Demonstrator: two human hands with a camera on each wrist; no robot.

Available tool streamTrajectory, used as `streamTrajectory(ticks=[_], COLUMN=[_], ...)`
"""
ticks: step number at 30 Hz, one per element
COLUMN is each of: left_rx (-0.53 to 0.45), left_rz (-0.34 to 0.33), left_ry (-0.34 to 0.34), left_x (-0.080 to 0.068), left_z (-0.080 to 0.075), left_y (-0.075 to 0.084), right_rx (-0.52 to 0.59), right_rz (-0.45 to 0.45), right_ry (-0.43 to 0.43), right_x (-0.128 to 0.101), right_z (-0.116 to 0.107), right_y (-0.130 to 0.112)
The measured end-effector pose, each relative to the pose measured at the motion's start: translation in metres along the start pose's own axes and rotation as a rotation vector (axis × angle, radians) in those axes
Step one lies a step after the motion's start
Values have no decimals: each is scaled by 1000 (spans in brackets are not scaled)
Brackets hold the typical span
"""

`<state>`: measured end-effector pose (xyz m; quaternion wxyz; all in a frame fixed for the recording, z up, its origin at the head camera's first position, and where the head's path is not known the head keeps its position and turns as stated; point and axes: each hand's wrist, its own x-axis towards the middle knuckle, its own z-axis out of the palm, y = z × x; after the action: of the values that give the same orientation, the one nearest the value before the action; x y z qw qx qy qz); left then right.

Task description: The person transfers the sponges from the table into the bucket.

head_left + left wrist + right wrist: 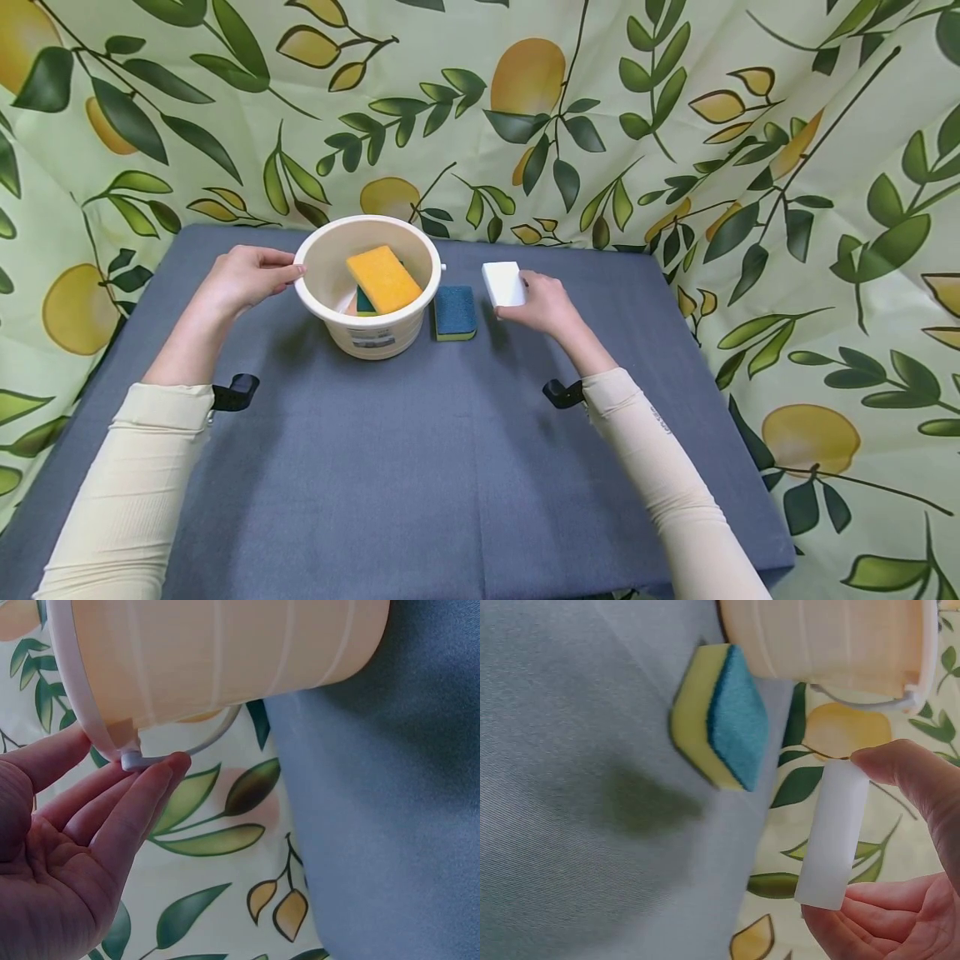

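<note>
White sponge point(503, 283) was pinched between the thumb and fingers of the right hand point(546, 307), lifted off the counter point(450, 450). Straight, loose fingers of the left hand point(243, 277) touched the bucket point(367, 287) rim, likely to steady it.

Smooth glossy plastic bucket point(372, 333), matt woven grey tablecloth point(420, 467), rough-topped foam sponge point(454, 312), smooth white foam block point(502, 282).
</note>
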<state>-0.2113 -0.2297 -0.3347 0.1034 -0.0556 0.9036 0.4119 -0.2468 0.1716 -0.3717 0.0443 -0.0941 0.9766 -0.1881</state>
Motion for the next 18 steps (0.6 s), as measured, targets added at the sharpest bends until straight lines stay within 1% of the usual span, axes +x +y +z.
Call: streamTrajectory(ticks=[5, 18], left_rx=[1, 10], left_rz=[8, 20], left_ry=[2, 12], left_x=[0, -1], left_z=[0, 1], left_y=[0, 0], right_rx=[9, 20], right_rz=[-18, -100], right_ry=[4, 22], right_x=[-2, -2], right_z=[-9, -30], right_y=[-5, -24])
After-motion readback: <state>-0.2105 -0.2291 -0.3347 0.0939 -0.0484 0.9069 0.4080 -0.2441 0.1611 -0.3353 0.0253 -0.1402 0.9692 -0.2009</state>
